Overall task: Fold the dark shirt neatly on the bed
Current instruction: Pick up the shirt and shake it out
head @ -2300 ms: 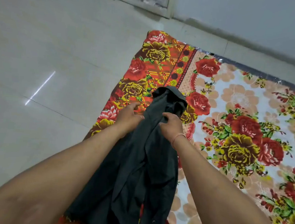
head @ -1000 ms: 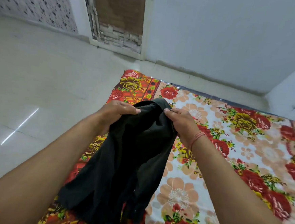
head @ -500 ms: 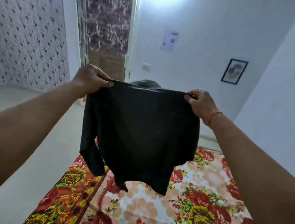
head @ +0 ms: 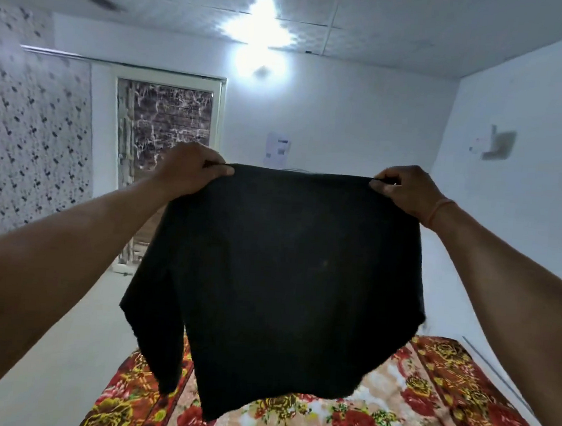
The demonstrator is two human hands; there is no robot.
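Left hand [head: 189,168] and right hand [head: 406,189] are pinching the shirt [head: 277,279] at its top corners, hanging it above the bed [head: 425,409]. Keeping the top edge taut and level should help in laying it flat.

Plain black all over the shirt [head: 277,279]. On the bed cover [head: 425,409], red and mustard-yellow roses with green leaves over a cream middle with peach blossoms, edged by an orange-red patterned border. White with small dark sprigs on the wallpaper [head: 26,142]. Dark brown, veined white, on the door [head: 169,120]. Pale bluish white on the far wall [head: 347,124]. Orange on the wrist thread [head: 439,208].
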